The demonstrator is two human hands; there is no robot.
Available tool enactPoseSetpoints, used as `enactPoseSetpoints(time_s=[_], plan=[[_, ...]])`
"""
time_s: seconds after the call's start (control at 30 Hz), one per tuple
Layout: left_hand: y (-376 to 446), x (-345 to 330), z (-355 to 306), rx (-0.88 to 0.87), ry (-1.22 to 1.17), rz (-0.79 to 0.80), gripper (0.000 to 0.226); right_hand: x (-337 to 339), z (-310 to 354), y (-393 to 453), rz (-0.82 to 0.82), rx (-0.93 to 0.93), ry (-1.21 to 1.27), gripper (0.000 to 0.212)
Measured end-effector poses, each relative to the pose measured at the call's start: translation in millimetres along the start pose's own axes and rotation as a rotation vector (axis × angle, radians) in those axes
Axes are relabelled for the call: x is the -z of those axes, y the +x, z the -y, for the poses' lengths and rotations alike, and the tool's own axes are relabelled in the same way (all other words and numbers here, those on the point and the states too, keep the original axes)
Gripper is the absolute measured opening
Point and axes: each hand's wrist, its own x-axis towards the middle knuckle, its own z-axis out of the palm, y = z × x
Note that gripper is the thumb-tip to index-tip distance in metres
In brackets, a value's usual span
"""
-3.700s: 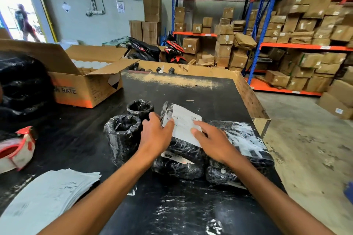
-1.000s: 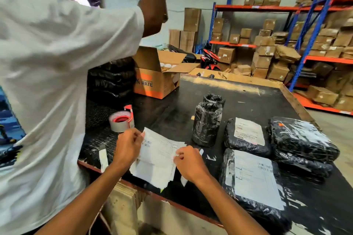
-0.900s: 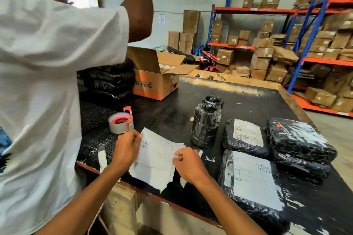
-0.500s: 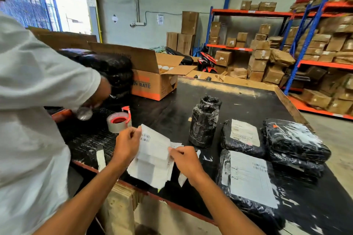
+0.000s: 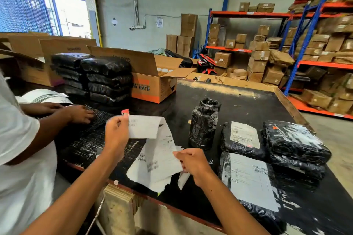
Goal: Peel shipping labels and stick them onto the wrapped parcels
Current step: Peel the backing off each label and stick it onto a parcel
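We note an open cardboard box (image 5: 152, 89) at the far left of the black table (image 5: 248, 105); white round tops show inside it, and what they belong to we cannot tell. More open cartons (image 5: 57, 47) stand behind a stack of black wrapped bundles (image 5: 107, 80).

Our left hand (image 5: 116, 135) pinches the top edge of a shipping label (image 5: 145, 127), lifted and curling up off the pile of label sheets (image 5: 156, 162). Our right hand (image 5: 193, 162) grips the right edge of that pile, which lies at the near table edge. To the right lie wrapped parcels: a large flat labelled parcel (image 5: 250, 181) nearest, a smaller labelled parcel (image 5: 242, 139) behind it, an unlabelled parcel stack (image 5: 294, 143) at far right, and two upright cylindrical parcels (image 5: 203, 124) near the pile.

Against half a second ago, the left hand has risen and the top label, then flat on the pile, now stands peeled upward. The tape roll is now hidden behind that hand save a red tip (image 5: 125, 111). A second person (image 5: 19, 139) in a white shirt has both hands down on the table at left.
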Motion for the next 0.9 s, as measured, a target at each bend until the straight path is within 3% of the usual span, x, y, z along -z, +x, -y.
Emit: enactPoseSetpoints(time_s=[0.27, 0.37, 0.6, 0.9], plan=[[6, -14, -52, 0.044, -0.332, -0.033, 0.030, 39, 19, 4, -0.171, 0.133, -0.105, 0.019], [9, -24, -67, 0.030, -0.296, 0.012, 0.030, 49, 27, 0, -0.129, 0.118, -0.019, 0.023], [-15, -46, -60, 0.036, -0.223, 0.133, 0.026, 10, 24, -2, -0.028, 0.132, 0.248, 0.010], [-41, -25, -36, 0.087, -0.163, 0.139, 0.030, -21, 1, -8, 0.118, 0.251, 0.113, 0.010]])
